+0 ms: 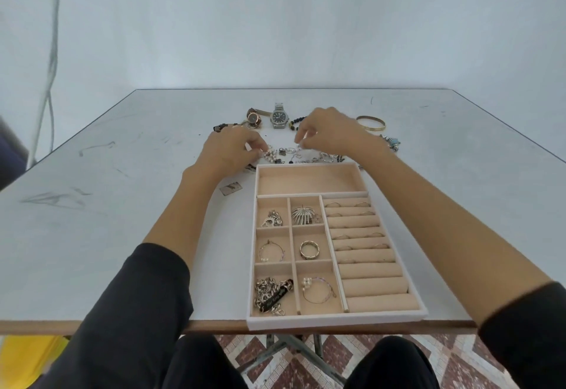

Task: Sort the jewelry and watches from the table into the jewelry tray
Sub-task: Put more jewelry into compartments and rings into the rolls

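Dark sleeves (137, 312) flank the jewelry tray (337, 318), which sits at the near edge of the worktop (122, 204). 6 small compartments on its left side hold pieces, among them a chain bracelet (271, 295), a ring band (309, 249) and a silver brooch (303, 214). Thin rings (363, 204) sit between the padded rolls on its right side.

Just beyond the tray's far rim lies a scatter of small jewelry (324, 157). The left hand (232, 149) is over it, fingers (255, 143) curled and pinching a pearl cluster (270, 154). The right hand (330, 132) has its fingertips bunched on a small silver piece (300, 144), too tiny to identify.

Farther back lie a silver watch (278, 117) and a brown watch (253, 117), with a gold bangle (371, 122) off to the right.
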Available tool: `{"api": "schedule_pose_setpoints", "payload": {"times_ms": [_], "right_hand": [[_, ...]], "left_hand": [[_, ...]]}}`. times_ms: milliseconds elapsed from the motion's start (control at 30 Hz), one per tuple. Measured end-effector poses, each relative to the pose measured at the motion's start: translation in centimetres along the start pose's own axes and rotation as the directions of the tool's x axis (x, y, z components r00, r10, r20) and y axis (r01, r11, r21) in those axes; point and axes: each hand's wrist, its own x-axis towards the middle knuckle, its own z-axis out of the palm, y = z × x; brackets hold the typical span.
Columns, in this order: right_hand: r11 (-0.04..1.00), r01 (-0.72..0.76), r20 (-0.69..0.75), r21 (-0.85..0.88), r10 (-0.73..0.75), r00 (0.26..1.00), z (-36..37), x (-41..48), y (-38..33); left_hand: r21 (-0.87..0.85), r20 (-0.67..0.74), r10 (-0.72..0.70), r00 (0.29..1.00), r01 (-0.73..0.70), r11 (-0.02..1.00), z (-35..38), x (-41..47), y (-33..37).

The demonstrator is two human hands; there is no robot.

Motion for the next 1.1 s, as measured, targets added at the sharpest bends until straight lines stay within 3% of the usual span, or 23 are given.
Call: {"api": "schedule_pose_setpoints", "payload": {"times_ms": [500, 833, 1100], "right_hand": [[1.0, -0.013, 0.028, -0.011, 0.014, 1.0, 1.6, 2.9, -0.4], [0.986, -0.013, 0.03, 0.164, 0.008, 1.0, 1.1, 2.2, 0.3], [0.9, 0.03, -0.178, 0.434, 0.053, 0.983, 0.6, 0.9, 1.0]], "left_hand": [[-0.076, 0.048, -0.032, 0.998, 0.036, 0.996, 0.5, 0.4, -0.5], [-0.124, -0.003, -0.015, 1.0, 0.014, 0.992, 0.4, 0.2, -0.5], [-0.195, -0.126, 0.0, 0.992, -0.024, 0.98, -0.3, 0.0, 0.2]]}}
